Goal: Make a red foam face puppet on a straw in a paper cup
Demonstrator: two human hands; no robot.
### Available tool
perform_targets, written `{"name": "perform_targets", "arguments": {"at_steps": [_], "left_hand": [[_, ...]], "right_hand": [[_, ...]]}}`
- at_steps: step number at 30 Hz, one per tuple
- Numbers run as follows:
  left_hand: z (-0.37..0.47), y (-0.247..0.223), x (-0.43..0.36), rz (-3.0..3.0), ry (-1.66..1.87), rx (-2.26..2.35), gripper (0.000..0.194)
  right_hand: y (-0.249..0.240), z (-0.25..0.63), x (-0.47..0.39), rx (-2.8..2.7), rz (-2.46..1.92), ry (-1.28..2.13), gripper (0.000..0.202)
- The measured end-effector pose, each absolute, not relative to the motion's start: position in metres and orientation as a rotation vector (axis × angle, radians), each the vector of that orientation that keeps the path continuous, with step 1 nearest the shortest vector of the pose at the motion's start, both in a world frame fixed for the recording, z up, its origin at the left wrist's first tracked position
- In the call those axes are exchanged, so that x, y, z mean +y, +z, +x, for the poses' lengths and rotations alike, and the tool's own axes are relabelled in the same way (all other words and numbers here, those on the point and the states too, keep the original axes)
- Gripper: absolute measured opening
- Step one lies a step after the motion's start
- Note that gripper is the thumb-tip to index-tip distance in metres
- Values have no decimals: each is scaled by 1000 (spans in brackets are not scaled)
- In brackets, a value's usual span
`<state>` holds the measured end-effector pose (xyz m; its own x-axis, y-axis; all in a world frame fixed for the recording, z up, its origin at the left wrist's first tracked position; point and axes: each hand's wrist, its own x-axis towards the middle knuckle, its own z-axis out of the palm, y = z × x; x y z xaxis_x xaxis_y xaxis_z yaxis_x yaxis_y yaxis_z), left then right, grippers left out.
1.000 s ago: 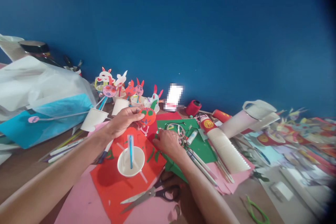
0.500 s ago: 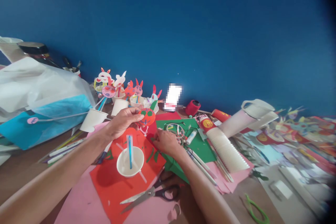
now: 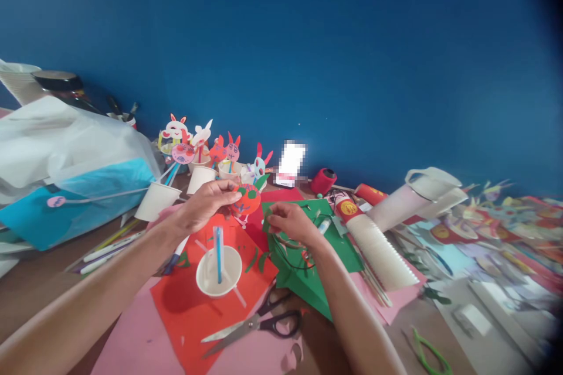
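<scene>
While your left hand [image 3: 213, 202] pinches the face [image 3: 247, 200] between thumb and fingers, your right [image 3: 290, 222], apart from it, curls its fingers over green paper [image 3: 343, 246]; their grip is unclear. Between your forearms, the cup [image 3: 206, 279] stands on orange paper [image 3: 173, 302], with scissors [image 3: 251, 323] nearer you.

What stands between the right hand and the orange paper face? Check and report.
Nothing visible stands between the right hand and the orange paper face; only flat dark red paper shows beneath the gap.
</scene>
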<state>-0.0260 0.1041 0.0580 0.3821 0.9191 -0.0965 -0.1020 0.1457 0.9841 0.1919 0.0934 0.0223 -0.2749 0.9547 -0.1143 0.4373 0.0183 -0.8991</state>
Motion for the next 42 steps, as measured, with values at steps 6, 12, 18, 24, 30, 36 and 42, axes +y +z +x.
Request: {"name": "perform_targets", "arguments": {"at_steps": [6,12,18,24,30,36,42], "left_hand": [[-21,60,94,1266,748,839,14],[-16,52,94,1381,620,832,15],[-13,47,95,1389,618,888,16],[-12,50,93,1330,558,837,15],[-16,50,93,1408,464,752,13],[-13,49,92,1406,491,789,18],[-13,47,93,1428,506,787,19]], "right_hand": [[39,192,93,-1465,-1276,1261,17],[44,187,92,-1338,-1245,1235,18],[48,183,90,-1336,-1194,1273,23],[45,185,89,-1373,-1168,1313,22],[45,185,86,-1377,-1131,1335,23],[49,182,83,-1430,-1169,1338,26],[47,183,83,-1464,-1143,1358,23]]}}
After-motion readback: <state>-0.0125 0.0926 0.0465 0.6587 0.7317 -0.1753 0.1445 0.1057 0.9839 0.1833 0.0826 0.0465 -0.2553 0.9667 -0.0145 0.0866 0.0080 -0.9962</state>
